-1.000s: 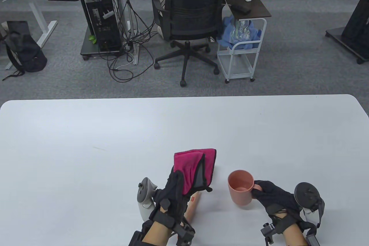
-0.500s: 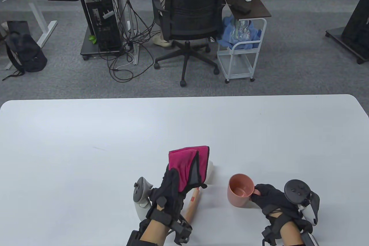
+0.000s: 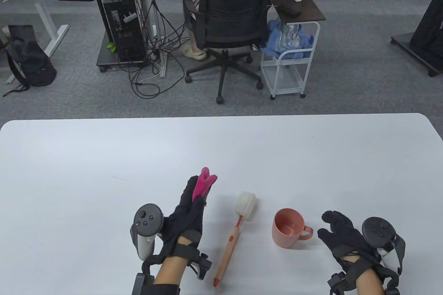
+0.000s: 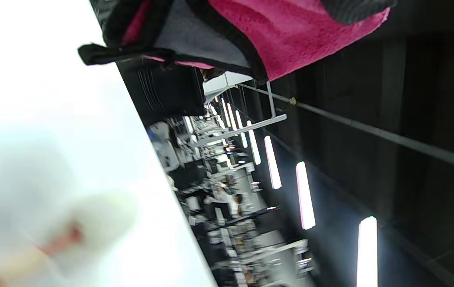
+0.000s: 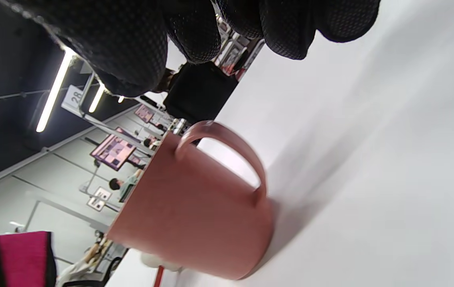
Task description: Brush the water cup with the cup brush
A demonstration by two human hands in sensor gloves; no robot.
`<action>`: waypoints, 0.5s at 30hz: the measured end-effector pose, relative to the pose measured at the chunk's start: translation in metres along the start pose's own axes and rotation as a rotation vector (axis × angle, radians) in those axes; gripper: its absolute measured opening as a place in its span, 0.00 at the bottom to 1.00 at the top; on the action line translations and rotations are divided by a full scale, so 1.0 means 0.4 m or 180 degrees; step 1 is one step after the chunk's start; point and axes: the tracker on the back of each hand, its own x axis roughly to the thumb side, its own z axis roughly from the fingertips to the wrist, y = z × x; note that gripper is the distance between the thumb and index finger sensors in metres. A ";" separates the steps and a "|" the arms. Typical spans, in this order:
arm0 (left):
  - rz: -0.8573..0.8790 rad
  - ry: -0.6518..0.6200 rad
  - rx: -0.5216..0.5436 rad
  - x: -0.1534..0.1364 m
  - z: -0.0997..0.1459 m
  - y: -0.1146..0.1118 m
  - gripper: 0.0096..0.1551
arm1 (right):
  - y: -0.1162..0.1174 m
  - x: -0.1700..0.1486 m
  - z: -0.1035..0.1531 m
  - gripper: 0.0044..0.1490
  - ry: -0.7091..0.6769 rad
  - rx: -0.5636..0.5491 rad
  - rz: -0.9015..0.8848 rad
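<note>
A pink cup (image 3: 288, 227) stands upright on the white table (image 3: 104, 156), its handle toward my right hand; it fills the right wrist view (image 5: 195, 207). The cup brush (image 3: 234, 229), with a white sponge head and a tan handle, lies on the table between my hands, and shows blurred in the left wrist view (image 4: 71, 235). My left hand (image 3: 193, 201) holds a magenta cloth (image 3: 205, 181) lifted above the table, left of the brush; the cloth hangs in the left wrist view (image 4: 275, 36). My right hand (image 3: 334, 227) is open just right of the cup handle, apart from it.
Beyond the table's far edge stand an office chair (image 3: 228, 15), a white trolley (image 3: 294, 46) and a computer tower with cables (image 3: 124, 28).
My right hand let go of the cup handle and drew back to the right. My left hand lifted the cloth off the brush and moved left, uncovering the brush.
</note>
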 end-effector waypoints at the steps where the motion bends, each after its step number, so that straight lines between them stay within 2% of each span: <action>1: -0.0099 0.0031 0.0014 -0.003 -0.003 0.006 0.35 | 0.004 0.004 0.001 0.41 -0.0057 0.0017 -0.0073; 4: -0.0740 0.0120 -0.0002 -0.029 -0.018 0.017 0.35 | 0.010 0.012 0.007 0.40 -0.0177 -0.0039 -0.0242; 6: -0.1356 0.0223 -0.0202 -0.049 -0.027 0.004 0.35 | 0.008 0.012 0.009 0.40 -0.0198 -0.0065 -0.0210; 9: -0.2419 0.0383 -0.0824 -0.088 -0.032 -0.047 0.36 | 0.004 0.010 0.012 0.39 -0.0208 -0.0077 -0.0187; 10: -0.2891 0.0495 -0.1207 -0.110 -0.032 -0.072 0.36 | 0.005 0.010 0.013 0.39 -0.0209 -0.0048 -0.0213; 12: -0.3554 0.0698 -0.1703 -0.138 -0.028 -0.103 0.38 | 0.009 0.012 0.011 0.39 -0.0248 0.0027 -0.0289; 13: -0.3800 0.0832 -0.1921 -0.152 -0.027 -0.117 0.40 | 0.012 0.014 0.011 0.39 -0.0266 0.0024 -0.0282; 15: -0.3807 0.1031 -0.2137 -0.161 -0.030 -0.128 0.43 | 0.016 0.018 0.009 0.38 -0.0290 0.0048 -0.0217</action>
